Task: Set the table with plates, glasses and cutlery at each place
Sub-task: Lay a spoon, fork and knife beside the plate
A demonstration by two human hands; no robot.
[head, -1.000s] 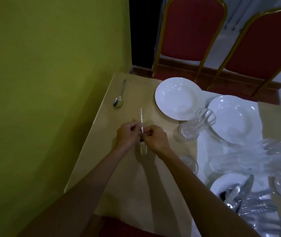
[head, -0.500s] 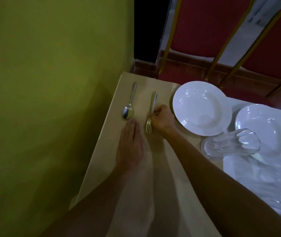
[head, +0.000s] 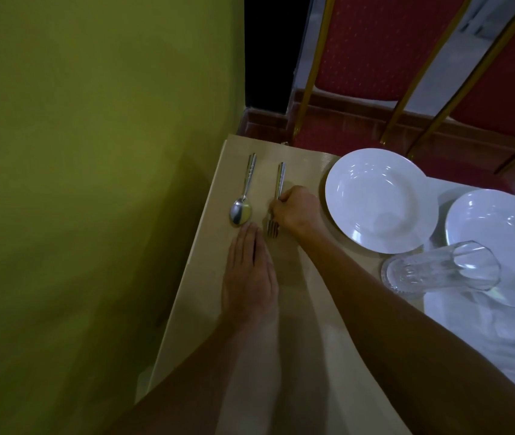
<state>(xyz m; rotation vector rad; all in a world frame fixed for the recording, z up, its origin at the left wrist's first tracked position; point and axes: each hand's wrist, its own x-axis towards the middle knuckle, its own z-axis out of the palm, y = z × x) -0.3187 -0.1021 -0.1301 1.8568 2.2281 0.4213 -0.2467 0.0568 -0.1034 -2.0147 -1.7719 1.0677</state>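
I see the spoon [head: 241,211] near the table's [head: 206,277] left edge, left hand [head: 249,277] flat, fingers straight, just below its bowl, fork [head: 281,180] alongside, its handle pinched by the curled right hand [head: 297,210], white plate [head: 381,199] further right, glass [head: 441,271] nearer me

The fork [head: 280,180], lifted in both hands before, now lies just beside the spoon [head: 241,211] under the right hand [head: 297,210]'s grip; the left hand [head: 249,277] lies flat near the spoon's bowl.

No readable text, label, brand, number or sign appears anywhere.
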